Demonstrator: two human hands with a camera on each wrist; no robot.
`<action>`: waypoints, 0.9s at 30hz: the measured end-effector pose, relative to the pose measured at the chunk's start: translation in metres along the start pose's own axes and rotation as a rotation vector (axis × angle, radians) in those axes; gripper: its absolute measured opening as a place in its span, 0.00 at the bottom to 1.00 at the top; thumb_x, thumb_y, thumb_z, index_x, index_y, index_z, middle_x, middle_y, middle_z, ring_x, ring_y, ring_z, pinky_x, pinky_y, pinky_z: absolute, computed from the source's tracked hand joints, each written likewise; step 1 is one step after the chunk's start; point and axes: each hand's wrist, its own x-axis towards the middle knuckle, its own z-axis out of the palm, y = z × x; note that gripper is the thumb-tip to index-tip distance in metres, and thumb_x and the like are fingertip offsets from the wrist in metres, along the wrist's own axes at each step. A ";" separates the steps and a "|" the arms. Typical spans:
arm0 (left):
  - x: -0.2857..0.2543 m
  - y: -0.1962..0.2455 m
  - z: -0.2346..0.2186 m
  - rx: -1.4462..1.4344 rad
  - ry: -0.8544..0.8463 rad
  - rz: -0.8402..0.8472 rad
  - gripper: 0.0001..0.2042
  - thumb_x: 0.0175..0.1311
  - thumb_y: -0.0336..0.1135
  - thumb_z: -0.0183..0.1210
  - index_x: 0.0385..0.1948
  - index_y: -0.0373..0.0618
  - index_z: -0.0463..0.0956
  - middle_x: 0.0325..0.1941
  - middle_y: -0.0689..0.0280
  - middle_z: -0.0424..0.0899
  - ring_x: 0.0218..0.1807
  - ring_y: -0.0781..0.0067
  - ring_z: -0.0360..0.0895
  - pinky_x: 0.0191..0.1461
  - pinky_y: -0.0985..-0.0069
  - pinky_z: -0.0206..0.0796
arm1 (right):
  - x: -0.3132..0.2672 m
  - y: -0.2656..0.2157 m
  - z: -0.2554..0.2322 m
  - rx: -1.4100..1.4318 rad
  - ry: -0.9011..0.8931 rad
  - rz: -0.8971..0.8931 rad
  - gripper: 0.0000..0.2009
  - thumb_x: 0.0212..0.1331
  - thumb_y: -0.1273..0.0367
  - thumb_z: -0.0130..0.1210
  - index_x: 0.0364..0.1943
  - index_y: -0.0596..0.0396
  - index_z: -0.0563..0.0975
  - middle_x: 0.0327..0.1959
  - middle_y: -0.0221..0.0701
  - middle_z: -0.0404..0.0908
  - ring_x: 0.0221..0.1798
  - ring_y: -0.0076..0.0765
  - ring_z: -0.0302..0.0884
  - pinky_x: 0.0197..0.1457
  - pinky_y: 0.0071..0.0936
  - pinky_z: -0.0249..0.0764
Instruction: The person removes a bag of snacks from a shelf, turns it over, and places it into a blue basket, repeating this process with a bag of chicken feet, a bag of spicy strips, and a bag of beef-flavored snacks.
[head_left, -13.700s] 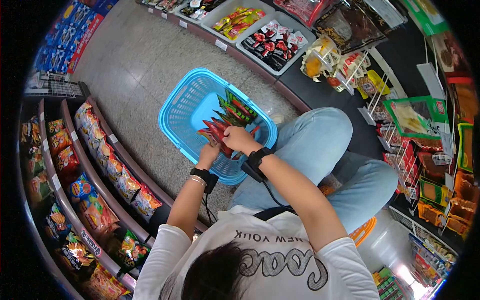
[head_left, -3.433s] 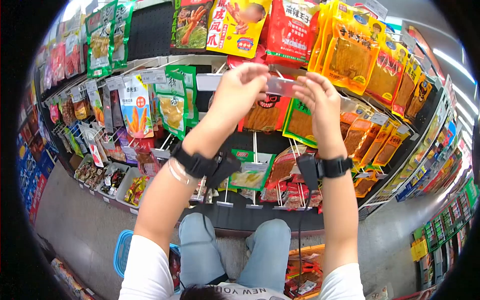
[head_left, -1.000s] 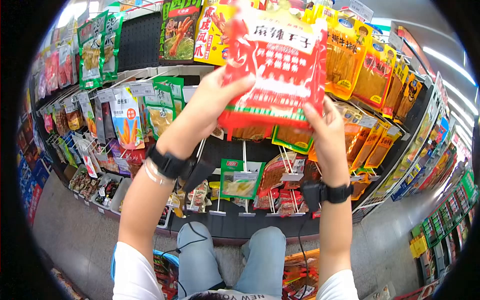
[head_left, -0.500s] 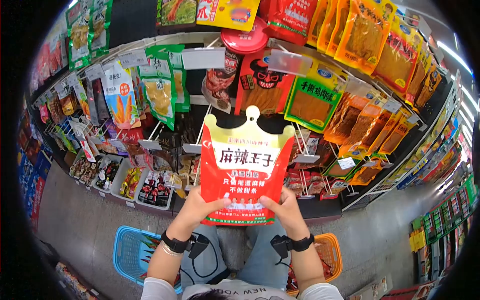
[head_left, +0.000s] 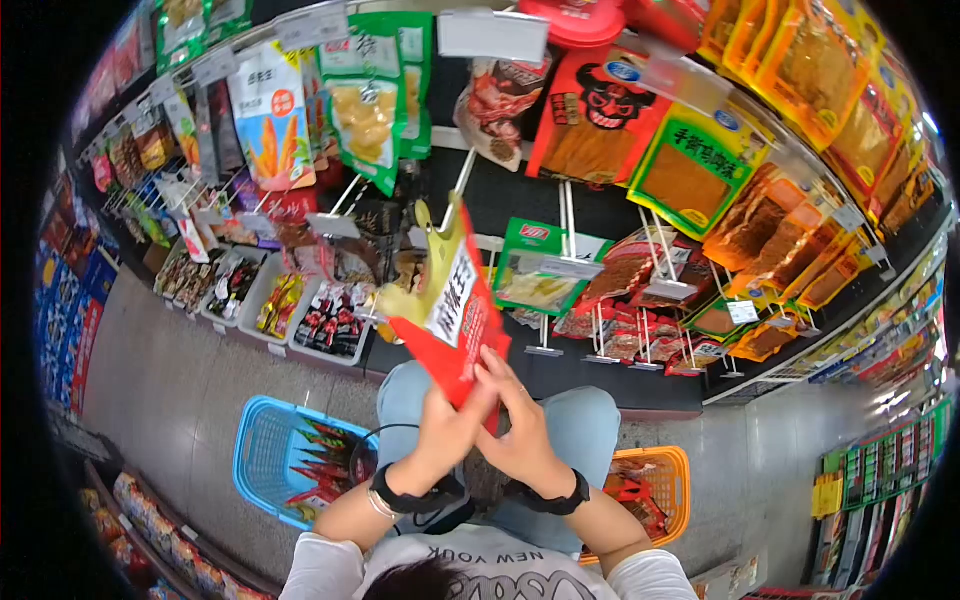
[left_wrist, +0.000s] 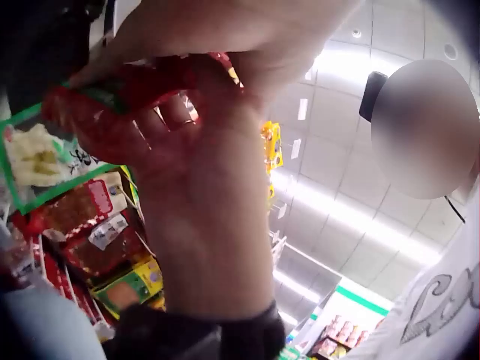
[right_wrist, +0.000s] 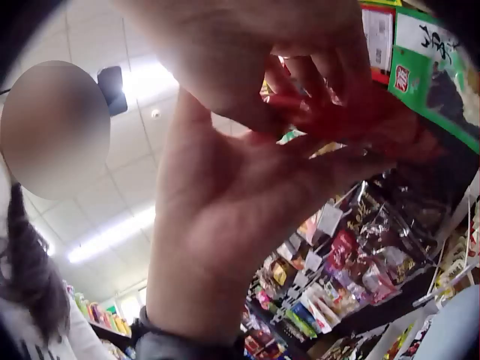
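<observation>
A red snack bag (head_left: pixel 460 320) with a pale yellow crown-shaped top and a white name panel is tilted to the left in front of the shelves. My left hand (head_left: pixel 447 430) grips its bottom end. My right hand (head_left: pixel 520 435) holds the lower right edge, its fingers lying over the bag and close against the left hand. In the left wrist view, crumpled red film (left_wrist: pixel 112 120) shows between the hands. The right wrist view shows the open palm side of the right hand (right_wrist: pixel 232 195) beneath the red film (right_wrist: pixel 360 124), while the left hand crosses above.
A blue basket (head_left: pixel 262 415) with several red and green packets stands at the left knee. An orange basket (head_left: pixel 678 490) holding red packets is at the right. Hooks with hanging snack bags fill the shelf ahead, including a green bag (head_left: pixel 545 275). Grey trays (head_left: pixel 262 325) line its base.
The hands took a red bag from the upper hooks and brought it down to the lap. Since half a second ago the bag has turned to the left and the hands have come together.
</observation>
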 end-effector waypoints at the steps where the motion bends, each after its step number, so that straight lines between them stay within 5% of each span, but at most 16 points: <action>1: 0.003 0.004 -0.007 -0.120 0.098 -0.020 0.16 0.66 0.33 0.50 0.53 0.35 0.67 0.50 0.62 0.76 0.52 0.73 0.73 0.57 0.74 0.63 | 0.003 -0.001 0.000 -0.072 -0.055 -0.064 0.25 0.47 0.71 0.62 0.53 0.53 0.71 0.63 0.45 0.63 0.67 0.53 0.56 0.67 0.43 0.54; 4: 0.003 0.004 -0.033 -0.423 0.172 -0.176 0.17 0.67 0.35 0.50 0.53 0.37 0.66 0.53 0.61 0.75 0.53 0.72 0.73 0.57 0.73 0.65 | 0.009 0.004 -0.003 -0.231 -0.150 -0.098 0.22 0.49 0.65 0.62 0.52 0.50 0.74 0.64 0.44 0.61 0.70 0.53 0.50 0.68 0.55 0.44; 7: -0.002 0.007 -0.054 -0.428 0.153 -0.193 0.17 0.65 0.35 0.52 0.52 0.36 0.67 0.53 0.59 0.75 0.52 0.71 0.74 0.56 0.72 0.66 | 0.022 0.012 0.001 -0.227 0.072 -0.011 0.28 0.47 0.69 0.62 0.57 0.56 0.68 0.62 0.44 0.65 0.67 0.51 0.55 0.68 0.44 0.51; 10: -0.008 0.015 -0.076 -0.473 0.128 -0.213 0.17 0.65 0.34 0.53 0.51 0.36 0.67 0.52 0.59 0.76 0.51 0.71 0.75 0.55 0.71 0.68 | 0.031 0.023 0.003 -0.099 0.168 0.083 0.30 0.49 0.72 0.62 0.58 0.62 0.64 0.54 0.44 0.72 0.56 0.38 0.71 0.57 0.33 0.67; 13: -0.017 0.021 -0.097 -0.478 0.135 -0.202 0.16 0.64 0.34 0.54 0.51 0.36 0.68 0.51 0.59 0.76 0.50 0.70 0.76 0.54 0.71 0.68 | 0.033 0.021 0.016 0.454 0.057 0.298 0.23 0.54 0.74 0.59 0.54 0.63 0.67 0.46 0.37 0.78 0.48 0.26 0.75 0.52 0.23 0.70; 27: -0.147 0.122 -0.201 -0.261 0.569 -0.027 0.15 0.61 0.34 0.57 0.47 0.36 0.71 0.46 0.59 0.79 0.46 0.73 0.78 0.50 0.74 0.71 | 0.034 -0.068 0.143 0.642 -0.548 0.129 0.12 0.56 0.76 0.56 0.43 0.61 0.71 0.40 0.33 0.80 0.43 0.22 0.77 0.47 0.21 0.73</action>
